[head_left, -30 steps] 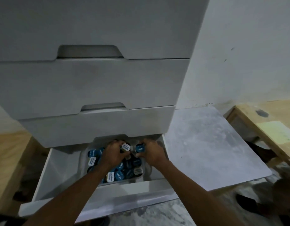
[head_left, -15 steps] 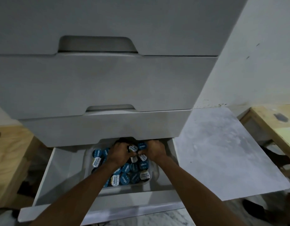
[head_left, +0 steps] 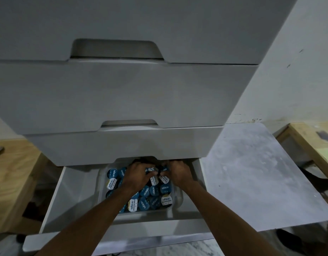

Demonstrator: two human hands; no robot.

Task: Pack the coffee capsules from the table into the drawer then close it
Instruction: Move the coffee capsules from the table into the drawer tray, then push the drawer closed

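Drawer (head_left: pixel 54 204) stands pulled out, front nearest. Inside it, a clear tray (head_left: pixel 175 202) holds the capsules (head_left: pixel 154 191), foil lids mostly up. Further in, left hand (head_left: pixel 136 175) and right hand (head_left: pixel 178 172) rest on the heap, each grip curled around a few capsules. Judged light, rigid-walled and slick; foil lids puncture easily, so hold by the rims. Tabletop (head_left: pixel 251 178) at right shows no capsules.

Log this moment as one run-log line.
stage: packing | left hand: on coffee capsules in clear tray | right hand: on capsules | bottom drawer: open | grip: unclear
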